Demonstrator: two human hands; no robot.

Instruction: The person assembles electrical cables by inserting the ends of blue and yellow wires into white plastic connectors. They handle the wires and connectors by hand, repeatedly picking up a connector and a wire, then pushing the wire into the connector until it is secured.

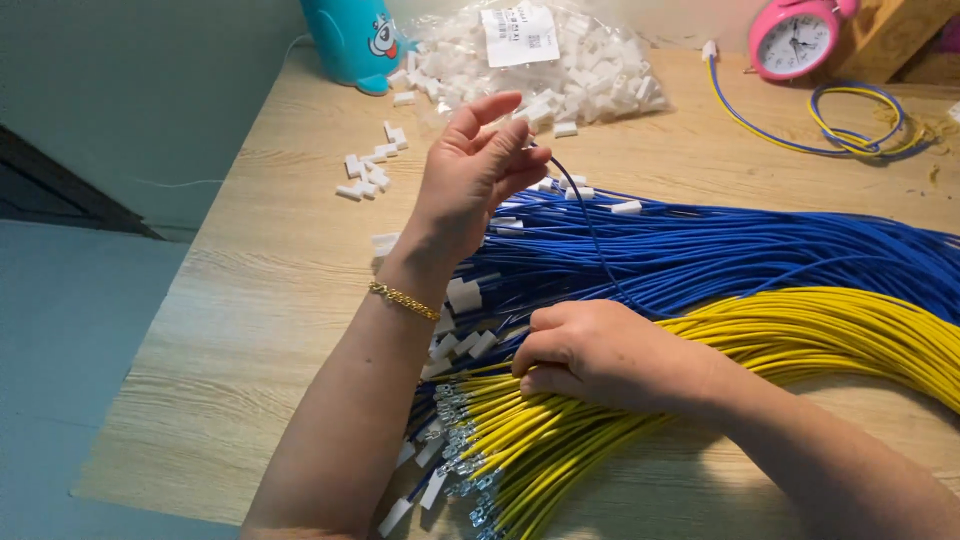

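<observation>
Plastic bag (600,40) full of white connectors (600,80); left hand (475,170) near.

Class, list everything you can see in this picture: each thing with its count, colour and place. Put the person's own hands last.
Table: one, light wood, under everything.
Blue wires: large bundle, centre to right.
Yellow wires: large bundle, below the blue.
Bag of connectors: one, clear with white parts, top centre.
Loose connectors: a scattering, white, upper left.
Clock: one, pink, top right.
Wire coil: one, blue and yellow, top right.
Container: one, teal, top left.
Bracelet: one, gold, left wrist.
Left hand: raised, pinching one blue wire.
Right hand: resting on yellow wires.
</observation>
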